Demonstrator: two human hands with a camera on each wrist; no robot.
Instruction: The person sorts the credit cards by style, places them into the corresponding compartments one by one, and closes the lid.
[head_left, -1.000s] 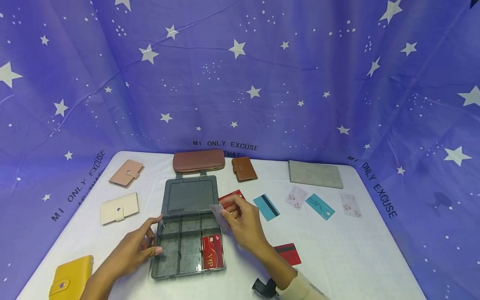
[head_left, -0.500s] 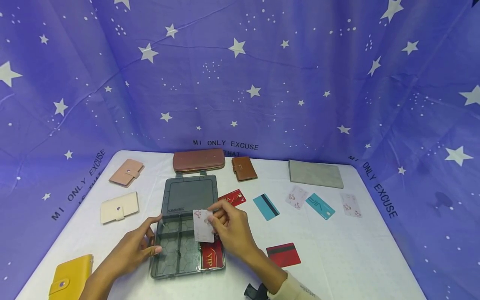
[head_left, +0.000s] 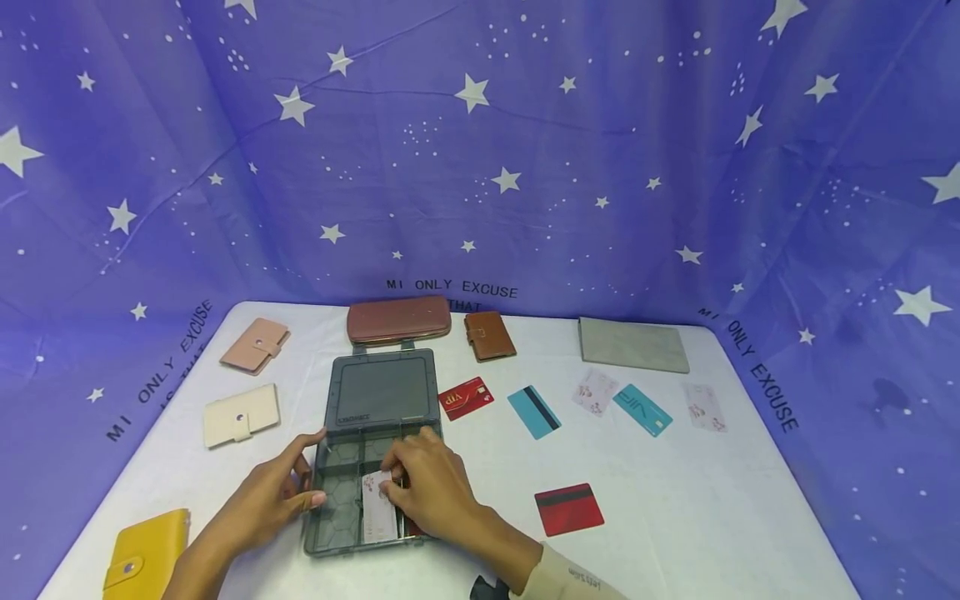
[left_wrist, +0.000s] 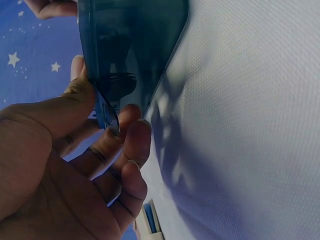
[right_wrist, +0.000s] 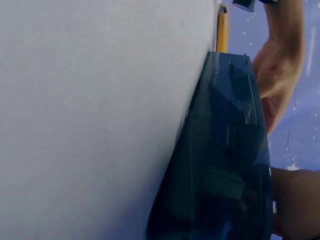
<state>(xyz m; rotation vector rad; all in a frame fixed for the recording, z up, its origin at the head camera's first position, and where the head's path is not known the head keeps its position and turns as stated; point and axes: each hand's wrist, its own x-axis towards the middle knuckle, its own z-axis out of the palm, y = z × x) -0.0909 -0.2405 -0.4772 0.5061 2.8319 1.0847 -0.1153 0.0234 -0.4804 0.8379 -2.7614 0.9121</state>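
Note:
A grey see-through plastic compartment box (head_left: pixel 335 521) stands at the left middle of the table, its lid (head_left: pixel 386 387) folded back. My left hand (head_left: pixel 258 504) holds the box's left side. In the left wrist view, that hand's thumb (left_wrist: pixel 75 97) lies at the rim and the fingers curl below the side latch (left_wrist: pixel 109 116). My right hand (head_left: pixel 435 487) pinches a white card with pink flowers (head_left: pixel 380 512) low in the front middle compartment. A red card in the front right compartment is mostly hidden under this hand. The right wrist view shows the box's outer wall (right_wrist: pixel 215 150).
Right of the box lie a red VIP card (head_left: pixel 466 398), two teal cards (head_left: pixel 534 412) (head_left: pixel 642 410), two floral cards (head_left: pixel 596 392) (head_left: pixel 705 407) and a red striped card (head_left: pixel 569 509). Wallets, including yellow (head_left: pixel 147 554), cream (head_left: pixel 241 415) and grey (head_left: pixel 633 344) ones, line the edges.
My right hand has brought the floral card left and down, from over the box's right side into the front middle compartment. The left hand has stayed at the box's side.

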